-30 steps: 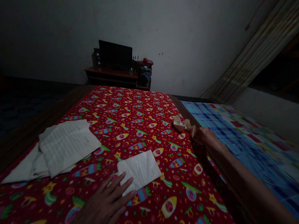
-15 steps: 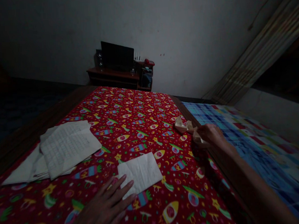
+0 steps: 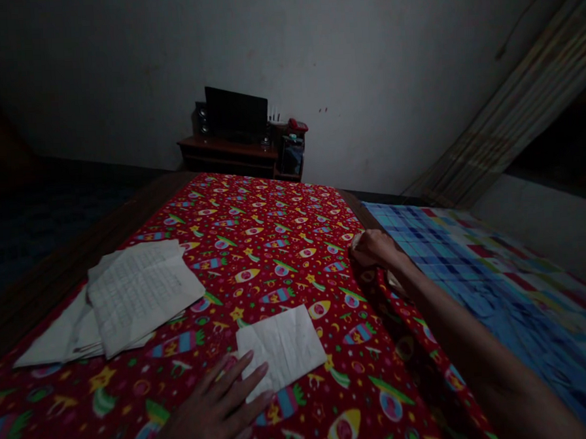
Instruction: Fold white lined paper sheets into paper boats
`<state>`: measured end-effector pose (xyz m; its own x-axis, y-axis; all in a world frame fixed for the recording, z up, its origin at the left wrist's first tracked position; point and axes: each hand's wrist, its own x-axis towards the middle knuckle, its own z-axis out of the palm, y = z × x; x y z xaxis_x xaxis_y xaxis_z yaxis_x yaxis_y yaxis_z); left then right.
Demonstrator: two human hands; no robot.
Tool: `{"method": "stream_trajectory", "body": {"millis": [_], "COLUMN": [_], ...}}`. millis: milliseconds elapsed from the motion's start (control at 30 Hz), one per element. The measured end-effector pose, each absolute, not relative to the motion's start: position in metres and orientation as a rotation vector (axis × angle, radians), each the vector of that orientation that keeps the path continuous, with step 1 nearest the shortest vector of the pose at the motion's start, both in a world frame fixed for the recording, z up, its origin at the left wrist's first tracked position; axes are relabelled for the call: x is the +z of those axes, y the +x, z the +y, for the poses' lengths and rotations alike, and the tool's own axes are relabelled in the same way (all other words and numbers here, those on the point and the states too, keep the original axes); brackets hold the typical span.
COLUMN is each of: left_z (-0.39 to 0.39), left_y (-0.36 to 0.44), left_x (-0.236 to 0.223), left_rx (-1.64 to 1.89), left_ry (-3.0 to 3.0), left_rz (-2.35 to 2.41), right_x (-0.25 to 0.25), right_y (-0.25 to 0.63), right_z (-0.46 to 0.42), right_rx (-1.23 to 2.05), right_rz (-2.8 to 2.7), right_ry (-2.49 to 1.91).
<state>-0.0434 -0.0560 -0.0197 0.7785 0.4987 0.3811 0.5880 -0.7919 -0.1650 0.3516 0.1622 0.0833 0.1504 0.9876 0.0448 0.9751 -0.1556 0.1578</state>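
Note:
My left hand [image 3: 215, 413] lies flat with fingers spread on the red patterned cloth [image 3: 255, 247], its fingertips resting on the near edge of a folded white paper [image 3: 282, 344]. My right hand [image 3: 376, 249] reaches to the table's right edge and is closed over a crumpled beige paper [image 3: 394, 283], most of which is hidden under the hand and wrist.
A stack of written sheets [image 3: 130, 297] lies at the left of the cloth. A blue checked mat [image 3: 472, 269] covers the floor to the right. Against the far wall stands a low wooden stand with a dark screen [image 3: 236, 114]. A striped curtain [image 3: 527, 96] hangs at the right.
My right hand has moved left and forward over the crumpled paper, which showed beside the fingers before and is now mostly covered. My left hand stays on the folded paper.

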Motion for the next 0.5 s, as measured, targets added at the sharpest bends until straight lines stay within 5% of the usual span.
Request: {"method": "stream_trajectory", "body": {"millis": [500], "left_z": [-0.058], "left_y": [-0.047], "left_x": [-0.031], "left_rx": [-0.53], "left_ry": [-2.779], "left_rz": [-0.879], "right_x": [0.063], "right_y": [0.348], "right_z": [0.175], "right_rx": [0.158], "right_rz": [1.939], "right_ry": [2.268]}}
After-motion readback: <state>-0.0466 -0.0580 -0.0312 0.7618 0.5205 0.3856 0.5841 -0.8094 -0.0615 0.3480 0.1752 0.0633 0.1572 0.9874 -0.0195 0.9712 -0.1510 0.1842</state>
